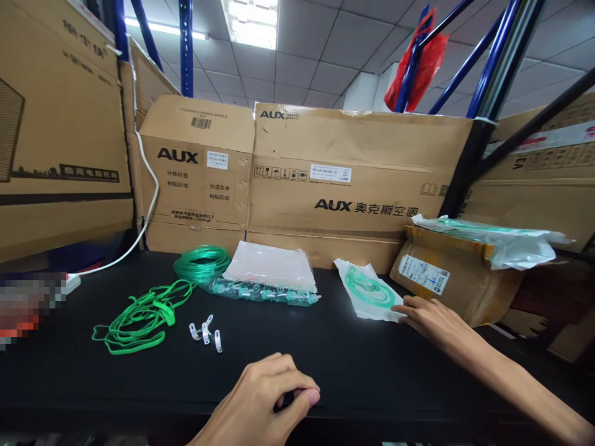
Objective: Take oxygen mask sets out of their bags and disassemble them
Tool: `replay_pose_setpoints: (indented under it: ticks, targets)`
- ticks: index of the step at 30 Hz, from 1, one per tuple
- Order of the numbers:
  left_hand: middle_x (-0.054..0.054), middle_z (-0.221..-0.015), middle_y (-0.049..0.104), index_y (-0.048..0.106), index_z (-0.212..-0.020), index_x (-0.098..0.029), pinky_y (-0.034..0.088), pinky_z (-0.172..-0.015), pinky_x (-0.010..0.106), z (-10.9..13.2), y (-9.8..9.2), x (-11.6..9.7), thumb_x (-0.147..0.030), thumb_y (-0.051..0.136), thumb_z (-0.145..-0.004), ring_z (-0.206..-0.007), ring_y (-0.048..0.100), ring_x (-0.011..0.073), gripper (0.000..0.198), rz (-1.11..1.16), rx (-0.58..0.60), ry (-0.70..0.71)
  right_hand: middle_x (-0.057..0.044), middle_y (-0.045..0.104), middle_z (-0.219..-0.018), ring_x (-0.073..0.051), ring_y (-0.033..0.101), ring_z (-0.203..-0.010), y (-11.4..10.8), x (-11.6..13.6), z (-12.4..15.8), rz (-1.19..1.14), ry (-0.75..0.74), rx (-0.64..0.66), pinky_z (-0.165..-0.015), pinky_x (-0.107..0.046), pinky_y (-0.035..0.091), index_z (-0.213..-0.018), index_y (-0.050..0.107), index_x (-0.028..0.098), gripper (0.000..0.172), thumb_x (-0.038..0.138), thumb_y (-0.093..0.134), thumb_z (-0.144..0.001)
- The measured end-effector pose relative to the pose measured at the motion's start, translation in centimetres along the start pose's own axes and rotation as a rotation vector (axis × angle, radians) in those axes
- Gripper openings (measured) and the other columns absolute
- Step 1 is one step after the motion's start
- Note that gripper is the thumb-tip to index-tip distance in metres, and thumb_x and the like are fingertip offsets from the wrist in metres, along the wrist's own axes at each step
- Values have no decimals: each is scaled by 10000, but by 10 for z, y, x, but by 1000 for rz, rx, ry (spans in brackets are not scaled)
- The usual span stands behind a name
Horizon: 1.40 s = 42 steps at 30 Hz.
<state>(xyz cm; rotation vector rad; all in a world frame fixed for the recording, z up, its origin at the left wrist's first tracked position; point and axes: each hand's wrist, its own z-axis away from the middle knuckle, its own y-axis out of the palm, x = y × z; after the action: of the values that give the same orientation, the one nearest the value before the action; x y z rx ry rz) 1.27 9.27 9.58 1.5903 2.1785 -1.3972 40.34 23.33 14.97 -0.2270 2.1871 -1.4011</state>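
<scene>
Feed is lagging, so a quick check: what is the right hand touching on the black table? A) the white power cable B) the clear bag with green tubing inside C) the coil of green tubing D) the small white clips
B: the right hand rests its fingertips on the edge of the clear bag lying flat on the black table.
</scene>
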Motion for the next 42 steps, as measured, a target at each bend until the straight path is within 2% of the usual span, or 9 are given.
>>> replay_pose_setpoints:
  ticks: [4, 9, 22, 25, 30, 33, 36, 39, 42]
  targets:
    - [5, -800, 684, 777, -973, -215, 435, -632, 220, -1, 0, 0, -247, 568, -1005, -691, 589, 129, 214, -2, -6, 13, -104, 729, -866, -279, 722, -768, 3, -4, 2, 10, 8, -33, -667, -376, 512, -927, 767, 232, 360, 274, 414, -984]
    - [3, -796, 680, 778, -979, -224, 433, -630, 216, -1, 1, 2, -244, 579, -1001, -687, 585, 127, 202, 3, -3, 5, -81, 778, -966, -266, 752, -807, 5, -1, 2, -14, 6, -37, -658, -346, 539, -1071, 766, 259, 300, 337, 493, -976]
    - [10, -802, 684, 776, -1011, -226, 449, -622, 214, 1, 4, 8, -252, 569, -1008, -670, 586, 128, 209, -20, 2, 50, -70, 795, -903, -260, 756, -793, 4, 13, -4, -89, 26, -77, -670, -321, 515, -983, 767, 278, 283, 372, 500, -986]
    - [13, -779, 686, 784, -987, -219, 447, -598, 217, -1, 5, 9, -266, 572, -1006, -647, 588, 129, 218, -31, -21, 61, -53, 767, -784, -231, 734, -697, 7, 15, -5, -129, 53, -115, -615, -294, 490, -909, 729, 277, 316, 343, 437, -1009]
    - [15, -783, 691, 783, -989, -220, 453, -605, 217, 0, 4, 8, -271, 567, -1010, -650, 594, 131, 223, -34, -18, 63, -10, 689, -629, -188, 645, -505, 17, 18, -2, -189, 117, -191, -517, -268, 456, -1022, 636, 262, 309, 347, 340, -1044]
    - [11, -798, 692, 778, -994, -229, 452, -614, 217, 0, 3, 8, -261, 571, -1008, -666, 596, 132, 210, -44, -4, 52, -38, 736, -747, -187, 694, -603, 25, 19, -1, -229, 119, -243, -586, -276, 528, -1043, 591, 259, 289, 377, 328, -1054]
    - [10, -803, 688, 772, -996, -229, 451, -615, 215, 1, 3, 8, -251, 570, -1010, -663, 587, 129, 204, -41, 0, 54, -106, 766, -987, -248, 758, -917, 31, 20, -1, -254, 104, -296, -776, -350, 599, -1031, 588, 256, 280, 408, 353, -1040]
    - [13, -809, 685, 769, -994, -224, 455, -629, 218, 1, 3, 7, -245, 565, -1012, -669, 585, 129, 206, -32, 2, 56, -165, 691, -1300, -309, 627, -1281, 34, 20, 1, -262, 81, -324, -1028, -460, 543, -1035, 625, 230, 310, 421, 382, -1022]
    - [15, -801, 679, 769, -989, -220, 454, -634, 225, 1, 2, 7, -244, 560, -1014, -674, 584, 133, 212, -38, 11, 52, -170, 654, -1389, -327, 615, -1304, 36, 18, 2, -269, 55, -292, -1084, -512, 516, -1129, 673, 198, 366, 402, 389, -1022]
